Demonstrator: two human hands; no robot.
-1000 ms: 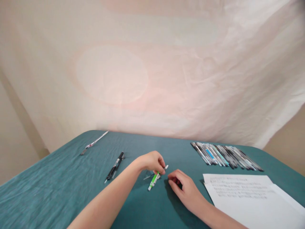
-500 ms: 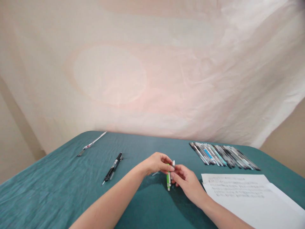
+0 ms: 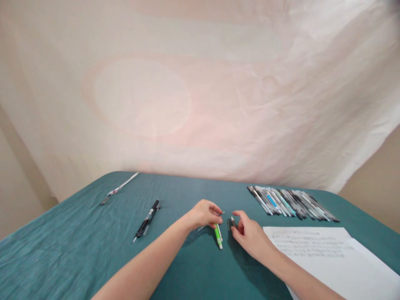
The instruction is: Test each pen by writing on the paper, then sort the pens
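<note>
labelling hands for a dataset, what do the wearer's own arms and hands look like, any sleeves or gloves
The left hand and right hand are gloveless. The left forearm and right forearm are bare as far as they show. No sleeves, watch, bracelet, ring or markings can be seen; fingernails are too small to judge.

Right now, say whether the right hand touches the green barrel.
Apart: in the head view, teal cloth shows between the right hand and the green barrel.
</note>
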